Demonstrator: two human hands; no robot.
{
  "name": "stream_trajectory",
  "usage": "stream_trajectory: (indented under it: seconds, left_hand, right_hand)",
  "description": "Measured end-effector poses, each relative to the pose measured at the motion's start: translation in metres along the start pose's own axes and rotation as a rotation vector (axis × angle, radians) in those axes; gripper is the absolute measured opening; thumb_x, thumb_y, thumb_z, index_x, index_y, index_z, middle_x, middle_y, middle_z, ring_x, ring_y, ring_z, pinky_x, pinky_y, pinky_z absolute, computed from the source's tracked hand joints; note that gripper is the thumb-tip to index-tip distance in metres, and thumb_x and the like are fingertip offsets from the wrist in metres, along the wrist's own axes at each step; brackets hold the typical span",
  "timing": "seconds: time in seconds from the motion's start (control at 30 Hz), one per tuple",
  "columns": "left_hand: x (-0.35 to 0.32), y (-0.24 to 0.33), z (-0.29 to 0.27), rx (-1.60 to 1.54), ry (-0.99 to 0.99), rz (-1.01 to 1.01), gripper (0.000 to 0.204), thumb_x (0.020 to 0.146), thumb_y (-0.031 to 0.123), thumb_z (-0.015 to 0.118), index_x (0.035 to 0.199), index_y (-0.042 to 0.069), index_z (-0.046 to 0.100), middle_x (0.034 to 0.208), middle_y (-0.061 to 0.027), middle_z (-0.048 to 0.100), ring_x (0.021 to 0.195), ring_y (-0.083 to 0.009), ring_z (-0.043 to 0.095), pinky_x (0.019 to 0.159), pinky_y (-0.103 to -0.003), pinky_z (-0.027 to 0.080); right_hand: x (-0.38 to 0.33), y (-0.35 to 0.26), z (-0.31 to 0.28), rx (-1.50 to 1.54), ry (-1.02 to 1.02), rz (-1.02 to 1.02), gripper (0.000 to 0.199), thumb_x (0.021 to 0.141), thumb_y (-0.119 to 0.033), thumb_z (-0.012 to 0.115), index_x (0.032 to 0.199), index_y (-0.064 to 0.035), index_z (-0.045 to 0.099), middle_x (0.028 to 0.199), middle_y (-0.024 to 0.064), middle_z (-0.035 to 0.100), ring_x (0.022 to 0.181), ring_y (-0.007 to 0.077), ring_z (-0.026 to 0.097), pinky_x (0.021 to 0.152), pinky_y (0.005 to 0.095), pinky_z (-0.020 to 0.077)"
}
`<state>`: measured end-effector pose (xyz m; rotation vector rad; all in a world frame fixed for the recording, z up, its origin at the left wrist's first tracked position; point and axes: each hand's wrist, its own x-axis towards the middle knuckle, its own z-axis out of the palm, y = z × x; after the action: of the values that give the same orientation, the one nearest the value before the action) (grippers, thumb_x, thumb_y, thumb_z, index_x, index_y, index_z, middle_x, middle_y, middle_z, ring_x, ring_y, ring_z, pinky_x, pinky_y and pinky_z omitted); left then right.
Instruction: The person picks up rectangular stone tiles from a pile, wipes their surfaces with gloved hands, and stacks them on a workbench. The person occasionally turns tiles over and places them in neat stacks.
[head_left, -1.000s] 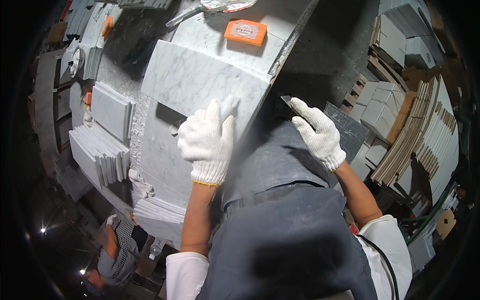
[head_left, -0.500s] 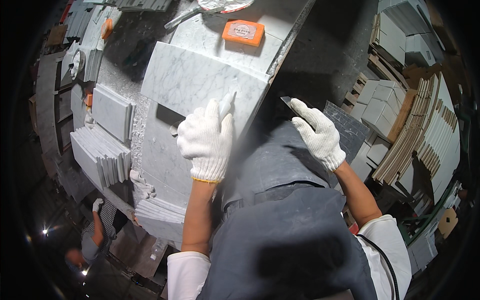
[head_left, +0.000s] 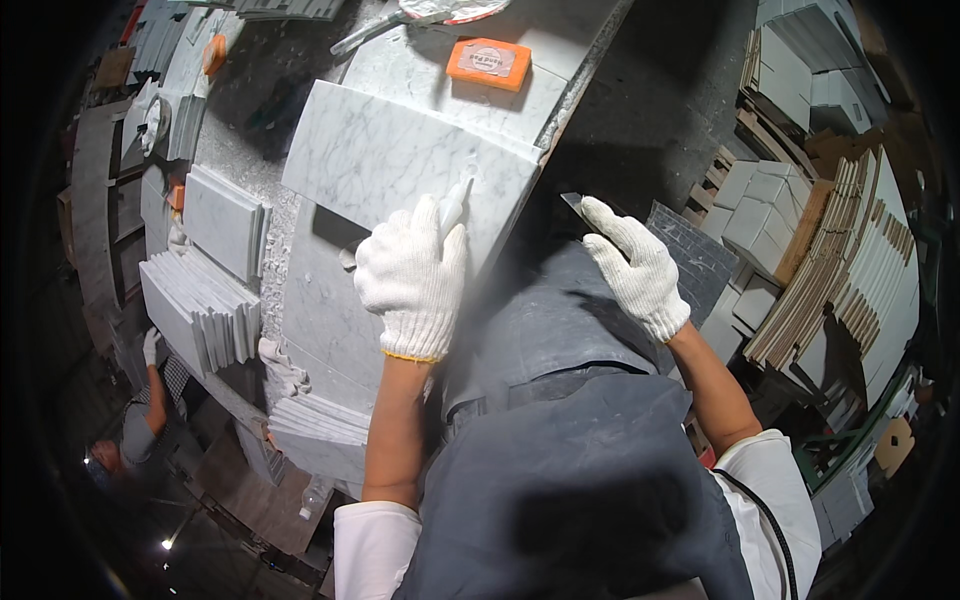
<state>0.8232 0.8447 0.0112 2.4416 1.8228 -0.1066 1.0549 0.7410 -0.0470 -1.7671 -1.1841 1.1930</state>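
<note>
Both my hands wear white knitted gloves. My left hand (head_left: 408, 275) is closed around a small pale, translucent tube with a pointed tip (head_left: 457, 203); most of it is hidden by the fingers. The tip points at a small whitish spot on a grey-veined white marble tile (head_left: 370, 150), which lies tilted across the bench. My right hand (head_left: 640, 272) is off to the right, over my dark apron, thumb and fingers pinching a thin blade (head_left: 573, 203). Only the blade's flat greyish end shows, so its exact kind is unclear.
An orange hand pad (head_left: 489, 63) rests on another slab beyond the tile. Left of it stand stacks of marble tiles (head_left: 200, 310) and a crumpled rag (head_left: 283, 368). Stacked white boxes (head_left: 765, 205) and flattened cartons (head_left: 835, 270) are at right. A co-worker (head_left: 140, 425) is at lower left.
The co-worker at lower left has shifted further left and reaches an arm upward. My hands, the tube, the blade and the tile stay almost where they were.
</note>
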Motion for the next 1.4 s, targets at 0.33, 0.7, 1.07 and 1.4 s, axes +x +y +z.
stream_trajectory:
  seconds: [0.33,0.7,1.07,1.4]
  left_hand:
    - [-0.010,-0.002,-0.005,0.000,-0.047,-0.056,0.043,0.082,0.030,0.079,0.120,0.010,0.072,0.090,-0.0132,0.067,0.083,-0.0336,0.067,0.073,-0.046,0.054]
    - [-0.012,-0.003,-0.005,-0.047,-0.028,-0.021,0.044,0.082,0.031,0.079,0.120,0.010,0.072,0.090,-0.0126,0.067,0.084,-0.0332,0.065,0.074,-0.046,0.052]
    - [-0.013,-0.001,-0.008,-0.028,-0.049,-0.058,0.044,0.083,0.032,0.079,0.122,0.013,0.071,0.091,-0.0109,0.067,0.086,-0.0319,0.064,0.078,-0.045,0.052]
    - [-0.024,-0.016,0.005,-0.264,0.122,-0.093,0.043,0.083,0.031,0.081,0.120,0.012,0.072,0.097,-0.0105,0.069,0.092,-0.0302,0.066,0.080,-0.042,0.053]
  right_hand:
    - [0.002,-0.001,0.006,0.120,0.019,0.003,0.043,0.100,-0.016,0.068,0.140,-0.0019,0.062,0.133,0.0151,0.068,0.124,0.0225,0.064,0.107,0.0316,0.0478]
    - [0.004,-0.006,0.004,0.083,-0.013,0.051,0.043,0.099,-0.014,0.068,0.140,-0.0010,0.062,0.136,0.0158,0.067,0.126,0.0225,0.063,0.108,0.0319,0.0475]
    - [0.004,-0.002,0.006,0.004,0.037,0.004,0.044,0.098,-0.017,0.071,0.140,-0.0034,0.063,0.125,0.0125,0.072,0.113,0.0212,0.069,0.102,0.0315,0.0498]
    - [0.008,-0.009,-0.001,0.491,-0.027,0.407,0.054,0.103,-0.014,0.059,0.153,0.0003,0.046,0.123,0.0098,0.069,0.092,0.0114,0.067,0.082,0.0253,0.0557]
